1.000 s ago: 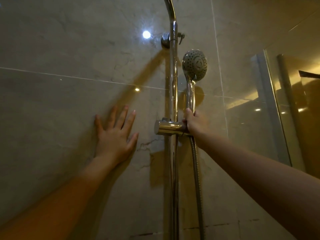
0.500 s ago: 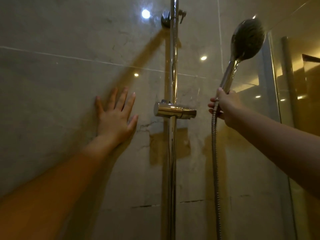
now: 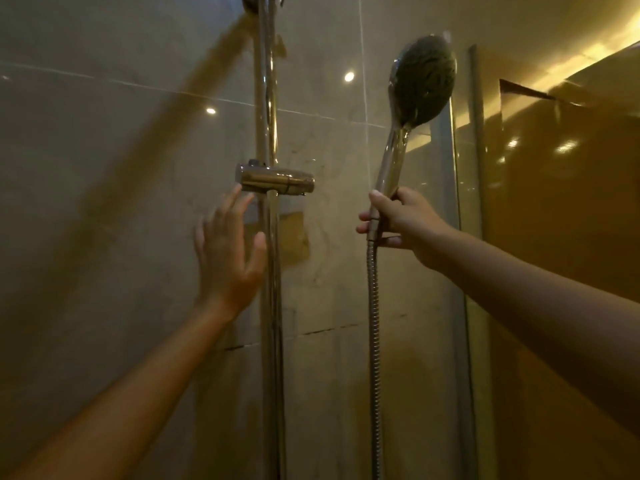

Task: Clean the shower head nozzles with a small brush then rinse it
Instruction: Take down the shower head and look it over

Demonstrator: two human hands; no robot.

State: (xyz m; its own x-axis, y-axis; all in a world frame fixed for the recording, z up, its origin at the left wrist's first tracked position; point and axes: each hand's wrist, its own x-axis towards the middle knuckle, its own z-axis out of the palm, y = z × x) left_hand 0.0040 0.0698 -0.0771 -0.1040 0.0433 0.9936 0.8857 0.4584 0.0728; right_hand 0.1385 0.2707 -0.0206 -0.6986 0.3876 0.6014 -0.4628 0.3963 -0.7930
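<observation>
My right hand grips the chrome handle of the shower head, holding it upright to the right of the rail, round nozzle face turned toward me. Its ribbed metal hose hangs straight down from my fist. My left hand is open with fingers spread, lifted off the wall, just below and left of the empty chrome holder. No brush is in view.
A vertical chrome rail runs down the grey tiled wall. A glass shower panel stands at the right, with a dim amber-lit room behind it. Ceiling lights reflect in the tiles.
My right hand lifted the shower head out of the holder and carried it right. My left hand left the wall and moved right toward the holder.
</observation>
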